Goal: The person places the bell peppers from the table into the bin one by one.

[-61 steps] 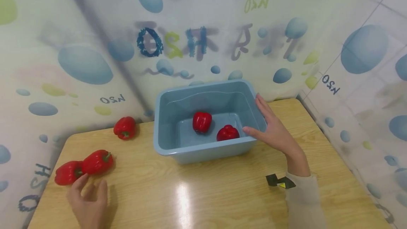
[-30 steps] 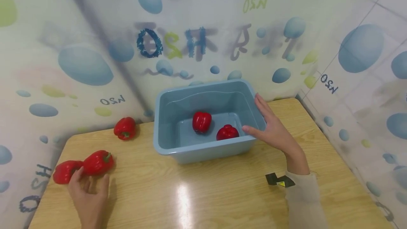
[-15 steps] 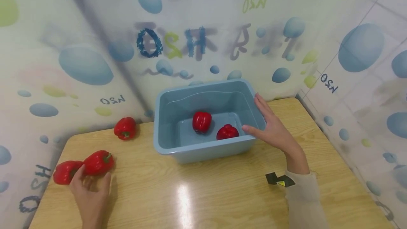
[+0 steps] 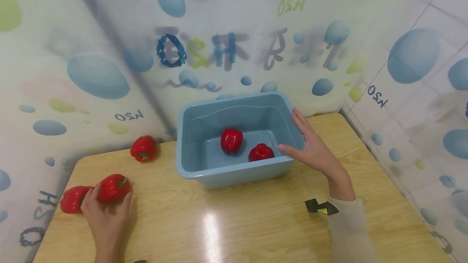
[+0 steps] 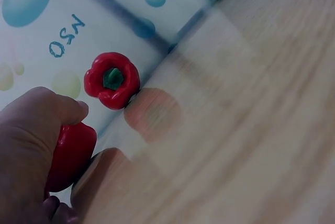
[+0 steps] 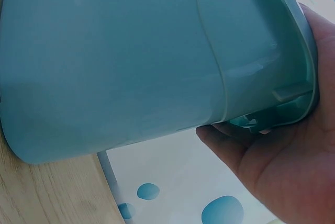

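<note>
My left hand (image 4: 106, 216) reaches round a red bell pepper (image 4: 115, 188) at the table's left side, fingers on its left and thumb on its right. In the left wrist view that bell pepper (image 5: 72, 156) shows between thumb and fingers. Touching its left side lies a second red bell pepper (image 4: 73, 200). My right hand (image 4: 317, 151) holds the right end of a blue plastic bin (image 4: 234, 175), thumb over the rim. The right wrist view has the hand (image 6: 282, 166) gripping the bin's rim from outside. Two red bell peppers (image 4: 231, 141) lie inside the bin.
Another red bell pepper (image 4: 144, 148) sits at the table's back left edge, near the wall. The wooden table (image 4: 256, 222) meets a patterned wall (image 4: 234, 72) behind the bin and another on the right. A black tag (image 4: 321, 207) shows beside the right sleeve.
My left hand has moved slightly forward and right, and its thumb and fingers have closed in round the right-hand pepper of the pair. The right hand and bin have stayed put.
</note>
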### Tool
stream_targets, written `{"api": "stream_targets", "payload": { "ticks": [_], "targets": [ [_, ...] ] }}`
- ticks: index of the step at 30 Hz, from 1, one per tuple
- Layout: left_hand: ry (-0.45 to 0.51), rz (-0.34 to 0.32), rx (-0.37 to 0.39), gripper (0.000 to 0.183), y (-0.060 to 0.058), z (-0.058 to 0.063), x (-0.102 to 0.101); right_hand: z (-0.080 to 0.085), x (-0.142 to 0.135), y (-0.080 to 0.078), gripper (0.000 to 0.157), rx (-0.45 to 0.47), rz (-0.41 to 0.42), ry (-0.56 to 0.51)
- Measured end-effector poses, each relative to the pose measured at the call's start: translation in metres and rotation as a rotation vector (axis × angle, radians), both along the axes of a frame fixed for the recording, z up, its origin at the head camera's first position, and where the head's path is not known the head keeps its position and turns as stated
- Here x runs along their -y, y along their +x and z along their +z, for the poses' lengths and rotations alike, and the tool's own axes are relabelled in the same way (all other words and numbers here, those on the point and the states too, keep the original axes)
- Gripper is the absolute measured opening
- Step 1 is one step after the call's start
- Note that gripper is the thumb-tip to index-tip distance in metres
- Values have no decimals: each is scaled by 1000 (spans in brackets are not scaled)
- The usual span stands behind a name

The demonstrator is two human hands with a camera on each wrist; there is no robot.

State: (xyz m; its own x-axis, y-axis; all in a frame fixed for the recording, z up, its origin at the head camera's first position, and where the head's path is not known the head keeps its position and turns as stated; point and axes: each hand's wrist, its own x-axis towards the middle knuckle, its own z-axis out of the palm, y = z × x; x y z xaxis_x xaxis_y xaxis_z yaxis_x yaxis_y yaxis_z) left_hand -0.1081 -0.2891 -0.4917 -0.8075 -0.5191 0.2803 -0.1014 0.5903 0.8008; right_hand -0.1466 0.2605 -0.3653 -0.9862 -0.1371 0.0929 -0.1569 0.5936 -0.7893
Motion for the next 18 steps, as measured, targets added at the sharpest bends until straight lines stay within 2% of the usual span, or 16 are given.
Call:
{"api": "stream_targets", "payload": {
  "ticks": [5, 13, 18],
  "targets": [
    [-34, -11, -16, 88, -7, -2, 2, -1, 0, -1, 101, -2, -1, 7],
    [-2, 3, 33, 83, -16, 0, 1, -3, -1, -2, 100, -2, -1, 14],
    [-7, 1, 19, 82, -20, 1, 1, -3, -1, -2, 100, -6, -3, 19]
  ]
}}
